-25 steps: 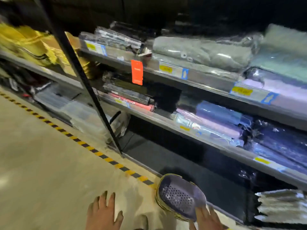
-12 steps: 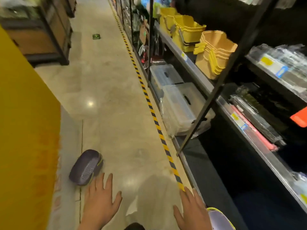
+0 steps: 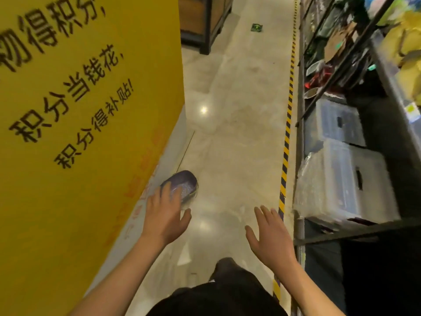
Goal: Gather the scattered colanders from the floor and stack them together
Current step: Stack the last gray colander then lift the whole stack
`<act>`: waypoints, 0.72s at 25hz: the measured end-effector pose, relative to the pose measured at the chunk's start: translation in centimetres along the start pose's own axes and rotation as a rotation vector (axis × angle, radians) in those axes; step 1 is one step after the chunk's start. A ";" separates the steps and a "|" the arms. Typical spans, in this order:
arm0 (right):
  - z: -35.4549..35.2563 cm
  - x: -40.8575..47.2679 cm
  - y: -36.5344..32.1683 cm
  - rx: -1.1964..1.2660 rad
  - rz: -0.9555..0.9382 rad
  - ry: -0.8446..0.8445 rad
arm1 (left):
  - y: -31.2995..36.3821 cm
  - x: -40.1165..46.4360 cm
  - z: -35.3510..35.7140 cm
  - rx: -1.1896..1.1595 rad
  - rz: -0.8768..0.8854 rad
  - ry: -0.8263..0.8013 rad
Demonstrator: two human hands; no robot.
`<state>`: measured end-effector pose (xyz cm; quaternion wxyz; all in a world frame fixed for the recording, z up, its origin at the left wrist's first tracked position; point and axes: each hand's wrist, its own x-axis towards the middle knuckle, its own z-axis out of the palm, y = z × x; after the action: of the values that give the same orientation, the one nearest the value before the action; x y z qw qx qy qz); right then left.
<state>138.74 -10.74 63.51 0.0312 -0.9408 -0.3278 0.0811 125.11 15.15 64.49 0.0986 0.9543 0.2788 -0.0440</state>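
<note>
Head camera, looking down a shop aisle. Motion blur softens most edges, and the shelf goods at 2 o'clock are dark and hard to identify. A purple colander lies on the floor at about 9 o'clock from centre, against the foot of a tall yellow sign panel printed with black Chinese characters. The colander is oval, plastic, dotted with small drain holes, with a thin yellow-green rim; its near end is covered by the left hand, so whether the fingertips touch it cannot be told. That hand is stretched out with fingers spread apart, holding nothing. The right hand, at 5 o'clock, is palm-down with fingers splayed and empty, above the bare floor. The floor is pale polished stone, glossy, with ceiling-light reflections. A yellow-and-black striped tape line runs along it from 12 to 5 o'clock beside metal shelving. On the lowest shelf at 3 o'clock sit translucent lidded plastic storage boxes, the nearest wrapped in film; their contents are unclear. Both forearms and a dark garment are cut off by the bottom edge.
</note>
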 end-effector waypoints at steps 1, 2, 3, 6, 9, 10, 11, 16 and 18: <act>-0.2 1.7 -0.4 0.011 -0.030 -0.002 | -0.3 0.5 -0.2 0.001 -0.028 0.011; -0.2 3.4 -0.8 0.030 -0.058 -0.010 | -0.4 0.8 -0.6 0.001 -0.054 0.014; -0.2 5.4 -1.1 0.045 -0.091 -0.038 | -0.6 1.4 -0.9 0.003 -0.078 0.024; -0.3 10.7 -2.1 0.057 -0.209 -0.025 | -1.2 3.3 -1.8 0.019 -0.179 0.031; -1.1 14.6 -3.2 0.071 -0.286 -0.041 | -1.7 5.6 -2.5 0.035 -0.236 0.039; -1.2 15.7 -3.4 0.070 -0.303 -0.049 | -2.0 6.3 -2.6 0.038 -0.245 0.041; -1.4 16.7 -3.6 0.073 -0.312 -0.063 | -2.3 7.0 -2.6 0.035 -0.252 0.044; -0.8 21.0 -5.5 0.084 -0.323 -0.107 | -5.6 11.2 -1.4 0.005 -0.252 0.019; -0.5 22.5 -6.9 0.063 -0.319 -0.106 | -7.6 13.2 -0.8 -0.011 -0.245 0.007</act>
<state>151.92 8.66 61.78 0.0558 -0.8699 -0.4713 0.1347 132.10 28.49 62.20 0.0966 0.9127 0.3938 -0.0510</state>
